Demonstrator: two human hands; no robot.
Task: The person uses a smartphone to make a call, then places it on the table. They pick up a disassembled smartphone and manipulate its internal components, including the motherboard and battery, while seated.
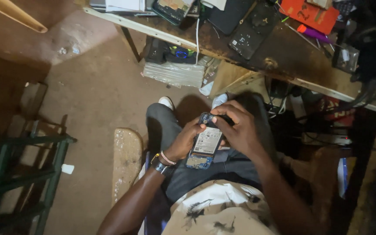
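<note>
- The opened blue smartphone with its back cover off, showing a white-labelled battery and bare circuit board point(206, 142), lies over the person's lap, cradled between both hands.
- Its long axis runs from the lower end near the person's body, where the blue-green board shows, up and slightly right to the camera end near the knees.
- The left hand point(183, 141) is closed around the phone's left edge from beneath, thumb lying over the upper left rim; it carries the weight.
- The right hand point(240, 128) sits above and to the right of that grip, fingers curled down, its fingertips point(216, 118) pinching at the phone's top end; whether they hold a small part or tool I cannot tell.
- So the work point lies at the far end of the long axis, beyond the left grip, and the right hand is the nearer one to it.
- A black watch and beaded bracelet point(164, 162) ring the left wrist.
- The cluttered dark wooden workbench point(279, 56) stands well beyond both hands, past the knees.
</note>
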